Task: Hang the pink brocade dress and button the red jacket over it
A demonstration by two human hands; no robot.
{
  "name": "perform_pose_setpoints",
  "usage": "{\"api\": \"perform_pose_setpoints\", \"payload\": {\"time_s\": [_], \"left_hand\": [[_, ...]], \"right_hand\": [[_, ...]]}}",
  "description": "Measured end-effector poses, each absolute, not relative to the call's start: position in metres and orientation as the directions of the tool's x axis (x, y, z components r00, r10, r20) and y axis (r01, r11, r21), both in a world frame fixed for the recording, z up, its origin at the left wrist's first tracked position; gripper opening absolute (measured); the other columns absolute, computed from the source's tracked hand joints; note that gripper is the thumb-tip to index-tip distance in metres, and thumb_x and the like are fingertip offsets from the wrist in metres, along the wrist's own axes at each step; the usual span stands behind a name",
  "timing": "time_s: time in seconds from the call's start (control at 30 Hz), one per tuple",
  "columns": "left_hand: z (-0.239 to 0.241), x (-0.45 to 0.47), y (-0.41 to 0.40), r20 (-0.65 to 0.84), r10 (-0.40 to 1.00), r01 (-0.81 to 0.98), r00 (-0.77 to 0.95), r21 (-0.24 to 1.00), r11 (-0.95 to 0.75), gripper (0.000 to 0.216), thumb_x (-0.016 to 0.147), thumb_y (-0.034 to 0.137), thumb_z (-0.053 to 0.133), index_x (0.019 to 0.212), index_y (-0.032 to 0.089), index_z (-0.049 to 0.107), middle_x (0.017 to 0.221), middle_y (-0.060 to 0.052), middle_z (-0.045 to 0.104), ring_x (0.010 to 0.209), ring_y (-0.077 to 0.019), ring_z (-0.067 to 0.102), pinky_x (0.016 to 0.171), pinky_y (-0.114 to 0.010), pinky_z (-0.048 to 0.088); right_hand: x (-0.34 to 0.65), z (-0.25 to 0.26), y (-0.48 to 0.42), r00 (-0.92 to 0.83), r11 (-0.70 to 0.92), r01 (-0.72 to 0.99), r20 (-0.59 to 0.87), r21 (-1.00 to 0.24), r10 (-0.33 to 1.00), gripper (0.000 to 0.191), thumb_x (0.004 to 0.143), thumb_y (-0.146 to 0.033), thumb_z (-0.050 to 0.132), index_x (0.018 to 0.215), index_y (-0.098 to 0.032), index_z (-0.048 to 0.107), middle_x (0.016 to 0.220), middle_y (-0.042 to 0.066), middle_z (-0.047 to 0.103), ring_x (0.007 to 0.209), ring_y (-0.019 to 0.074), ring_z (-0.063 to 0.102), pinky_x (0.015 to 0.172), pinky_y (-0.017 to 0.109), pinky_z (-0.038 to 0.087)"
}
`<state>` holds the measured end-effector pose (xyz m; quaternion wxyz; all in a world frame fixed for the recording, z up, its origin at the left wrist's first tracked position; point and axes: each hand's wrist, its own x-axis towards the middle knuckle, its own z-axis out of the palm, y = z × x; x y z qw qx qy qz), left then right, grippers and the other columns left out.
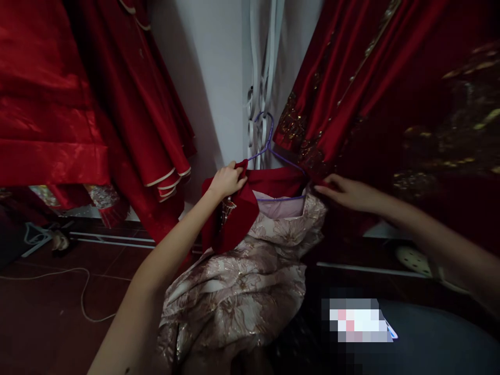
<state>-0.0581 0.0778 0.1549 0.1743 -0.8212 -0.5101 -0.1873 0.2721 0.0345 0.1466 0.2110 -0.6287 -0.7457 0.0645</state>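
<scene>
- At far left, red garments [128, 104] are hanging, some with pale edging.
- The left hand [228, 182] is clamped on the upper edge of a red cloth [240, 226], which has a jewelled ornament.
- In the middle, a shiny floral dress [253, 302] is below the purple hanger [269, 143], partly covered by this cloth.
- The right hand [339, 190] is beside the dress's shoulder, fingertips near dark red fabric; I cannot tell if they grip it.
- Farther right, gold-decorated red garments [375, 104] are hanging.

The left arm [174, 244] and right arm [420, 221] are bare; a small dark spot [127, 371] marks the former, well apart from the left hand [227, 182].
</scene>
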Motion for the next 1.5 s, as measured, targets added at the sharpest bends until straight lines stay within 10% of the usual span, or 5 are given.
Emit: {"api": "perform_pose_setpoints", "payload": {"time_s": [0.23, 0.53, 1.03, 1.27, 1.5], "left_hand": [[0.15, -0.051, 0.069, 0.522, 0.782, 0.918, 0.34, -0.002, -0.397, 0.031, 0.086, 0.037, 0.04, 0.1, 0.015, 0.057, 0.105, -0.013, 0.049, 0.092, -0.0251, 0.055, 0.076, -0.034, 0.043], [0.16, -0.055, 0.065, 0.594, 0.776, 0.928, 0.211, 0.126, -0.349, 0.03, 0.082, 0.041, 0.046, 0.085, 0.015, 0.062, 0.101, -0.014, 0.05, 0.101, -0.0304, 0.048, 0.083, -0.041, 0.039], [0.119, -0.013, 0.012, 0.51, 0.804, 0.775, 0.304, 0.358, -0.521, 0.015, 0.084, 0.03, 0.044, 0.086, 0.019, 0.053, 0.091, -0.007, 0.054, 0.078, -0.0187, 0.057, 0.069, -0.03, 0.043], [0.071, -0.011, 0.001, 0.57, 0.822, 0.337, 0.003, 0.773, -0.537, 0.015, 0.077, 0.018, 0.051, 0.092, 0.018, 0.049, 0.094, -0.005, 0.06, 0.086, -0.0131, 0.059, 0.079, -0.027, 0.047], [0.061, -0.018, -0.005, 0.574, 0.817, 0.221, -0.056, 0.805, -0.55, 0.013, 0.081, 0.026, 0.051, 0.091, 0.019, 0.056, 0.095, -0.005, 0.065, 0.09, -0.0127, 0.062, 0.086, -0.029, 0.048]], "right_hand": [[0.148, 0.102, 0.055, -0.063, 0.417, 0.678, 0.517, -0.605, 0.854, 0.03, 0.086, -0.048, 0.038, 0.094, -0.022, 0.052, 0.087, 0.008, 0.063, 0.08, 0.0232, 0.06, 0.069, 0.032, 0.043], [0.146, 0.119, 0.008, 0.024, 0.493, 0.721, 0.729, -0.486, 0.684, 0.012, 0.07, -0.022, 0.052, 0.073, -0.022, 0.041, 0.071, 0.002, 0.05, 0.063, 0.0163, 0.049, 0.062, 0.029, 0.039], [0.116, 0.086, 0.019, 0.027, 0.526, 0.215, 0.544, -0.823, 0.839, 0.006, 0.069, -0.023, 0.048, 0.073, -0.021, 0.044, 0.072, -0.001, 0.048, 0.067, 0.0133, 0.05, 0.066, 0.025, 0.043], [0.121, 0.073, -0.002, 0.043, 0.487, 0.001, 0.487, -0.873, 0.872, 0.023, 0.073, -0.031, 0.057, 0.094, -0.025, 0.049, 0.094, 0.001, 0.057, 0.09, 0.0157, 0.057, 0.082, 0.03, 0.048], [0.115, 0.062, -0.008, 0.086, 0.508, 0.02, 0.507, -0.861, 0.857, 0.028, 0.075, -0.034, 0.061, 0.1, -0.022, 0.058, 0.103, 0.005, 0.061, 0.093, 0.0166, 0.06, 0.087, 0.035, 0.05]]}}
